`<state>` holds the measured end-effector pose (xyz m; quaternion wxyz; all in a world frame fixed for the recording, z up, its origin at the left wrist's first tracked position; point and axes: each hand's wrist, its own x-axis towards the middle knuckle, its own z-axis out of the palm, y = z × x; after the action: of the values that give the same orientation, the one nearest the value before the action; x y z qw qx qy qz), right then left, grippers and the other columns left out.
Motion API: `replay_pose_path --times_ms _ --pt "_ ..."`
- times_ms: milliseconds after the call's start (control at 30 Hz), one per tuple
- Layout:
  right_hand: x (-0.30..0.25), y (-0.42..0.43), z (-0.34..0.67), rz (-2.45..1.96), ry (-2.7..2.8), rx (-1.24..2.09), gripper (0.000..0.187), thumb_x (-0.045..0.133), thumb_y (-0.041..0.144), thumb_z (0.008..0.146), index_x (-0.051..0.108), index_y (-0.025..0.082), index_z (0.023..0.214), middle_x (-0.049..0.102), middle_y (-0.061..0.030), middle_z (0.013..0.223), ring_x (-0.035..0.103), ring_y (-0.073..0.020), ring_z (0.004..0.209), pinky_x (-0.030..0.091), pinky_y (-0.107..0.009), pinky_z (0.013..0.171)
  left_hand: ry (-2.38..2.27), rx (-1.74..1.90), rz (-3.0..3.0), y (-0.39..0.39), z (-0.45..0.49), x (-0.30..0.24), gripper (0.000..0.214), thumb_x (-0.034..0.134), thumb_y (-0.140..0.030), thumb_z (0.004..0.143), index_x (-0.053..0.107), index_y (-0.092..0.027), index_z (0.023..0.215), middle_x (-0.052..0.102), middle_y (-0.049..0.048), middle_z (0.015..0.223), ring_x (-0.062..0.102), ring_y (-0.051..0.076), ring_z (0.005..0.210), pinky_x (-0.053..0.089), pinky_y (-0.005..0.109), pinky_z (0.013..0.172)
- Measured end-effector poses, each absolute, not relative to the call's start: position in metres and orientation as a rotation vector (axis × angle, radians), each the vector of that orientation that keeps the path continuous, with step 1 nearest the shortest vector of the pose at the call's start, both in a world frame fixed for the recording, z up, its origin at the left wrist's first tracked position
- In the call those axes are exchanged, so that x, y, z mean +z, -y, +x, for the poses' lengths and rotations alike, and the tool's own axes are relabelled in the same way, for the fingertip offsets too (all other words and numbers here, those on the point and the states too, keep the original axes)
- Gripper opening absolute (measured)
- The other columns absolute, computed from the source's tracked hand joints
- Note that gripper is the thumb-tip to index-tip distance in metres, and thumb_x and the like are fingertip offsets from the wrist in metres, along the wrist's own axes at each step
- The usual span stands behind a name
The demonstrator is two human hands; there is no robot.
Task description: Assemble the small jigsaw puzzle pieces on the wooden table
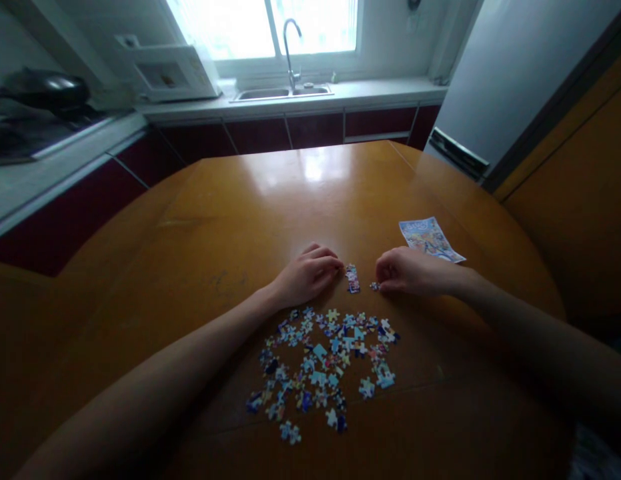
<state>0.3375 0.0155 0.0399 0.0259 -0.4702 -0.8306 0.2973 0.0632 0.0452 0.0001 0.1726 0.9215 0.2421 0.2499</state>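
A small strip of joined puzzle pieces (353, 279) lies flat on the wooden table (290, 207). My left hand (313, 273) is closed at its left edge, the thumb and index fingertips gripping that side. To the right of the strip, my right hand (405, 271) is bent in a pinch on a small puzzle piece (375, 286), low over the tabletop and apart from the strip. Nearer to me spreads a loose heap of many-coloured puzzle pieces (317, 378), mostly pale blue, white, yellow and dark blue.
A printed picture sheet (430, 238) lies beyond my right hand. Across the table stand a counter with a sink (263, 94), a faucet (289, 57) and a white microwave (173, 72). At left, a dark pan (55, 90) sits on the stove; a fridge (520, 73) stands at right.
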Motion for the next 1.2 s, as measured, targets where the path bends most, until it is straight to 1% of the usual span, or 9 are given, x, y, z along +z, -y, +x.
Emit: replay_pose_path --times_ms 100,233,433,500,600,733,867,1200 --pt "0.039 -0.012 0.335 -1.477 2.574 0.855 0.002 0.072 0.021 0.077 0.070 0.020 0.077 0.071 -0.0021 0.077 0.060 -0.0153 0.068 0.037 -0.028 0.058 -0.618 0.684 2.631 -0.043 0.063 0.001 0.023 0.052 -0.021 0.098 0.068 -0.023 0.115 0.068 0.0057 0.110 0.055 0.020 0.102 0.047 0.036 0.094" --pt "0.038 -0.011 0.333 -1.447 2.578 0.821 0.006 0.071 0.015 0.074 0.069 0.020 0.077 0.070 -0.0026 0.079 0.060 -0.0158 0.070 0.037 -0.028 0.059 -0.559 0.626 2.671 -0.041 0.062 0.002 0.027 0.054 -0.023 0.098 0.067 -0.026 0.121 0.068 0.0049 0.117 0.055 0.021 0.103 0.047 0.037 0.095" --pt "0.034 -0.018 0.334 -1.338 2.442 1.025 0.008 0.066 0.011 0.074 0.067 0.019 0.072 0.067 -0.0004 0.067 0.058 -0.0133 0.061 0.041 -0.027 0.056 -0.538 0.570 2.716 -0.040 0.061 0.003 0.030 0.054 -0.024 0.098 0.068 -0.030 0.124 0.066 0.0045 0.122 0.054 0.022 0.105 0.047 0.039 0.097" --pt "0.029 -0.024 0.335 -1.332 2.349 1.032 0.007 0.065 0.012 0.075 0.068 0.018 0.073 0.067 -0.0010 0.067 0.058 -0.0137 0.061 0.042 -0.027 0.056 -0.514 0.551 2.722 -0.039 0.061 0.004 0.031 0.054 -0.025 0.098 0.067 -0.031 0.125 0.066 0.0041 0.123 0.054 0.022 0.106 0.048 0.040 0.097" --pt "0.020 -0.033 0.335 -1.355 2.148 0.945 0.002 0.067 0.018 0.077 0.068 0.017 0.075 0.068 -0.0025 0.069 0.060 -0.0149 0.063 0.044 -0.028 0.056 -0.487 0.536 2.716 -0.039 0.062 0.005 0.032 0.056 -0.025 0.096 0.067 -0.031 0.125 0.066 0.0040 0.123 0.054 0.022 0.106 0.048 0.040 0.097" --pt "0.011 -0.035 0.326 -1.296 1.972 0.883 0.005 0.069 0.022 0.079 0.070 0.017 0.080 0.071 -0.0035 0.073 0.062 -0.0152 0.067 0.047 -0.028 0.061 -0.444 0.530 2.703 -0.037 0.062 0.007 0.031 0.057 -0.024 0.095 0.068 -0.030 0.123 0.067 0.0039 0.122 0.055 0.022 0.107 0.048 0.039 0.098" --pt "0.005 -0.032 0.315 -1.232 1.959 0.872 0.010 0.065 0.016 0.081 0.074 0.017 0.084 0.075 -0.0048 0.082 0.066 -0.0161 0.074 0.050 -0.029 0.068 -0.421 0.537 2.698 -0.036 0.062 0.009 0.032 0.058 -0.023 0.094 0.068 -0.029 0.123 0.067 0.0045 0.121 0.056 0.022 0.108 0.048 0.039 0.099" --pt "-0.001 -0.033 0.303 -1.193 2.029 0.889 0.013 0.064 0.015 0.083 0.077 0.018 0.086 0.077 -0.0059 0.081 0.066 -0.0166 0.072 0.049 -0.030 0.067 -0.418 0.546 2.723 -0.038 0.062 0.006 0.031 0.057 -0.024 0.095 0.068 -0.028 0.123 0.067 0.0060 0.121 0.055 0.023 0.107 0.050 0.039 0.095"
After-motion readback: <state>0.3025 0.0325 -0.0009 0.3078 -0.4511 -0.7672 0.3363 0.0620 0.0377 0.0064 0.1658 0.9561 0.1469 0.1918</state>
